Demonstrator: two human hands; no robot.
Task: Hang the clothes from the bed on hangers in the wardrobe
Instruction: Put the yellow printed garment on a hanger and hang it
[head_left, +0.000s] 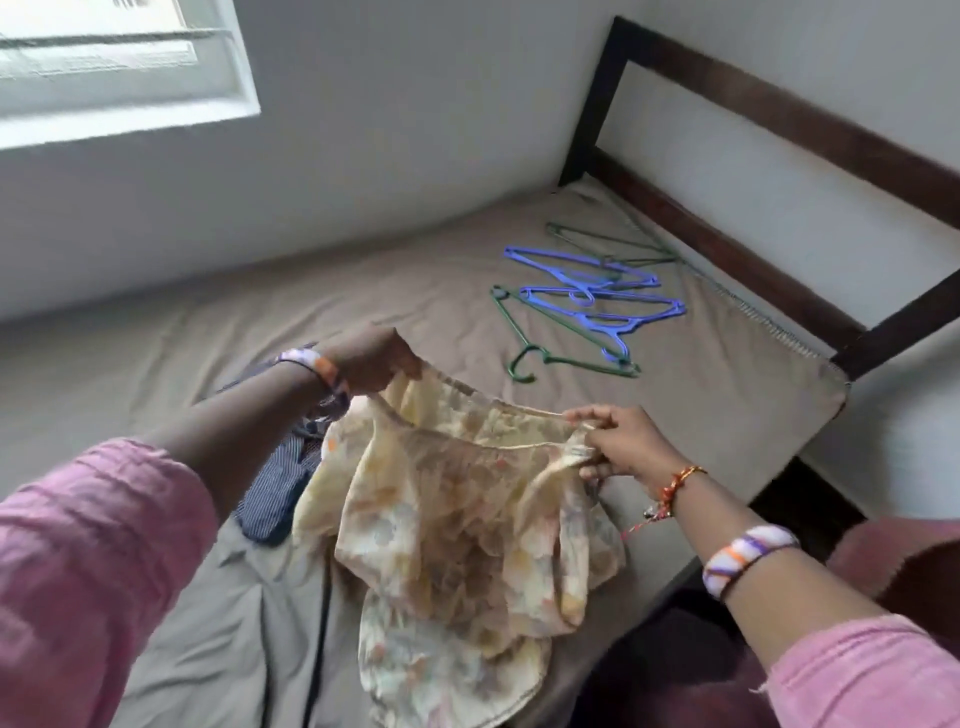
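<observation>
Pink sleeves (93, 561) fill the near corners of my view, one forearm reaching in from each side. Beyond them I see the bed (727, 415), its taupe sheet taking up most of the frame, with a dark headboard (779, 130) against the wall and a window (119, 62) up in the far left.

Next in size is the floral top (457, 519), pale yellow and thin, lifted off the sheet and hanging from its upper edge. My left hand (371, 364) grips one end of that edge with the fingers curled round the cloth; my right hand (618, 447) pinches the other end between thumb and fingers. The edge is stretched between them, the rest drooping down toward the mattress.

Under my left forearm lies a striped garment (280, 488), dark blue, crumpled on the sheet and untouched.

Farther off, near the headboard, the hangers (587, 306) lie in a loose heap, blue ones and green ones overlapping, well apart from both hands.

I judge the job to be at an early stage: no garment here is on a hanger, and the wardrobe is out of view. The top needs a hanger threaded in, then carrying over; the striped piece waits after it.
</observation>
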